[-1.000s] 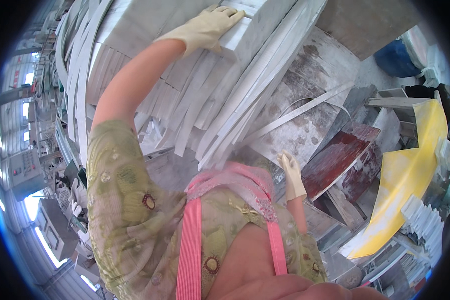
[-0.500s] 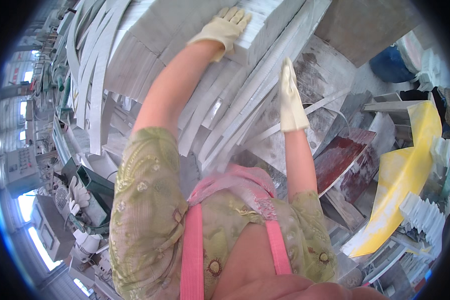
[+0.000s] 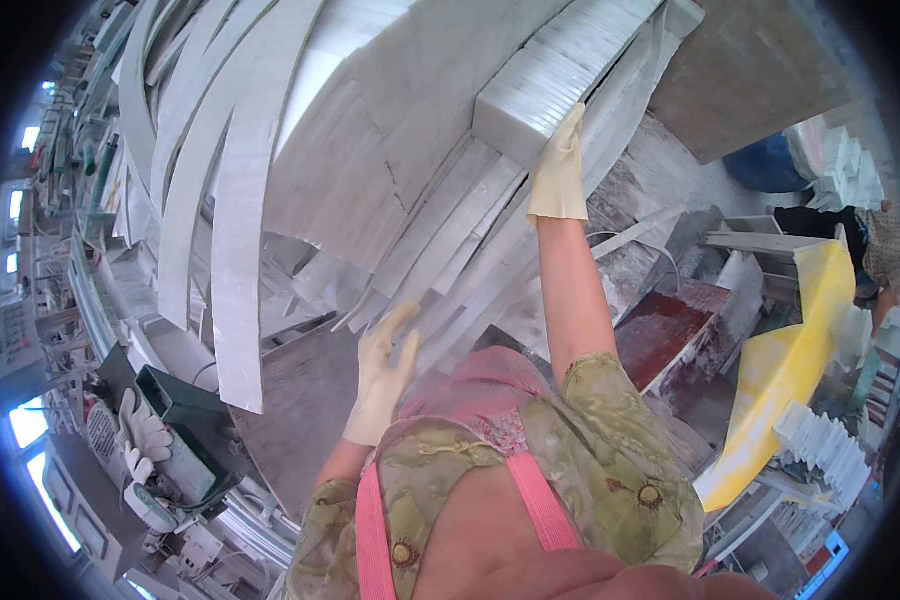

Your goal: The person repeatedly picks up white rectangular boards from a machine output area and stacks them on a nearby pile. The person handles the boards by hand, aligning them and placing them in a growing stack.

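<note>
My right hand [image 3: 560, 172], in a cream rubber glove, lies with straight fingers along the right side of a stack of thin white strips [image 3: 530, 95]. It seems to press flat on the stack's edge and grips nothing visible. My left hand [image 3: 382, 372], gloved alike, is lower down by my chest, fingers apart and holding nothing. Closest to it are the lower ends of long pale strips [image 3: 455, 235] that lie beneath the stack. A larger block of stacked pale pieces [image 3: 370, 150] stands just left of the white stack.
Long curved white strips [image 3: 240, 240] hang down at the left. Beyond them sits a dark green metal housing [image 3: 185, 400] with white gloves [image 3: 142, 430] beside it. On the right are a reddish board [image 3: 670, 325], a bent yellow sheet [image 3: 790, 360] and a blue tub [image 3: 765, 165].
My left hand has come off the top of the stack and down toward my chest. My right hand has moved up against the stack's side. The view has shifted somewhat.
</note>
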Demonstrator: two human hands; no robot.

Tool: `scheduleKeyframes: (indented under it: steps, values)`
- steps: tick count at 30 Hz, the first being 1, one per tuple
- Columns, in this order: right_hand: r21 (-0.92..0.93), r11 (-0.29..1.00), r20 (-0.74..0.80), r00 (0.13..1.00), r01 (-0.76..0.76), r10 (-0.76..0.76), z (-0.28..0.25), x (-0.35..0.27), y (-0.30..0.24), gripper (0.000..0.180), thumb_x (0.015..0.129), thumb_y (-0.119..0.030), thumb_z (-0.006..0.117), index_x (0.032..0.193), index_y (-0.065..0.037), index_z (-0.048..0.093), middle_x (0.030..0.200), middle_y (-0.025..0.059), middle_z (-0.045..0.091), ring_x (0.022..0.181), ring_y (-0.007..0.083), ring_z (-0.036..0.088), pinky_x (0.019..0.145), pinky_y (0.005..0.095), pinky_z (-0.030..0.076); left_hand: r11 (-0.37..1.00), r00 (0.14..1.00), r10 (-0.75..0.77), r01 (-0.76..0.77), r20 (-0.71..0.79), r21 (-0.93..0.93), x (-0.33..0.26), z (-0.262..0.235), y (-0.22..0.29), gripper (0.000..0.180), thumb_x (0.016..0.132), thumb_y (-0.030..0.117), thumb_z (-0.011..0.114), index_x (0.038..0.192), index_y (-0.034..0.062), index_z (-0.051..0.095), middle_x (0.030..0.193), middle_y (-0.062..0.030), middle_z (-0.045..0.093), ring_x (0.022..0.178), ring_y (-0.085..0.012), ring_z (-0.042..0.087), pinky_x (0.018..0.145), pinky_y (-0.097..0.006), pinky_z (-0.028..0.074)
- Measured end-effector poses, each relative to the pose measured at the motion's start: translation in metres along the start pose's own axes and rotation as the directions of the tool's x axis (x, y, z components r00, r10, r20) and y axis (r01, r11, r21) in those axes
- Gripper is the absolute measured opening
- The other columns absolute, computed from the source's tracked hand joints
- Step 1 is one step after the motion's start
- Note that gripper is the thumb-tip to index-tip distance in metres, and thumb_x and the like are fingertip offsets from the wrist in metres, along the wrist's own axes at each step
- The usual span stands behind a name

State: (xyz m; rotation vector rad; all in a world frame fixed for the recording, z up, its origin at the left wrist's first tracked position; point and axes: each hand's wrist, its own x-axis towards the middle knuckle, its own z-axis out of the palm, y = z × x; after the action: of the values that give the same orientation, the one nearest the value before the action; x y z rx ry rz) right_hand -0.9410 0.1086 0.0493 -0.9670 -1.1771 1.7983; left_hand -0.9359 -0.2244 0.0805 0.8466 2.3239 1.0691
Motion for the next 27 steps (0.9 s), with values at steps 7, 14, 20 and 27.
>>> scheduleKeyframes:
  steps: [7,14,20,27]
  values:
    - [-0.781,0.49,0.235,0.909,0.387,-0.343,-0.038,0.026,0.025,0.052,0.11,-0.02,0.035,0.155,0.005,0.023,0.148,0.0255,0.052,0.132,0.0381,0.055,0.113,0.039,0.042,0.991,0.999,0.027,-0.023,0.03,-0.135,0.024,0.003,0.007,0.04,0.092,0.016,0.065,0.128,-0.0012,0.067,0.124,-0.0164,0.073,0.122,-0.0298,0.066,0.107,-0.038,0.046]
    - [-0.642,0.696,0.125,0.939,0.322,-0.319,-0.116,-0.067,-0.009,0.059,0.11,-0.037,0.04,0.152,0.005,0.039,0.15,0.0218,0.051,0.144,0.0294,0.044,0.121,0.0378,0.031,0.944,0.965,0.239,-0.205,0.108,-0.258,0.044,0.014,0.021,0.036,0.093,0.015,0.065,0.127,0.0049,0.068,0.121,-0.015,0.073,0.116,-0.0318,0.068,0.101,-0.039,0.051]
    - [-0.813,0.377,-0.367,0.893,-0.444,0.26,-0.353,-0.279,0.085,0.067,0.104,-0.052,0.047,0.145,0.0,0.052,0.146,0.0128,0.056,0.139,0.0231,0.048,0.114,0.0372,0.038,0.851,0.842,0.473,-0.359,0.26,-0.383,0.054,0.041,0.026,0.035,0.096,0.018,0.063,0.128,0.0043,0.067,0.123,-0.0166,0.072,0.117,-0.0351,0.067,0.101,-0.041,0.05]
    - [-0.696,-0.171,-0.666,0.539,-0.697,0.516,-0.498,-0.558,0.146,0.051,0.1,-0.047,0.055,0.128,-0.007,0.065,0.118,0.0133,0.071,0.112,0.0283,0.066,0.091,0.0435,0.05,0.85,0.759,0.47,-0.254,0.45,-0.461,0.024,0.076,0.029,0.037,0.097,0.018,0.062,0.13,0.0027,0.066,0.123,-0.0205,0.071,0.117,-0.0345,0.067,0.1,-0.041,0.05]
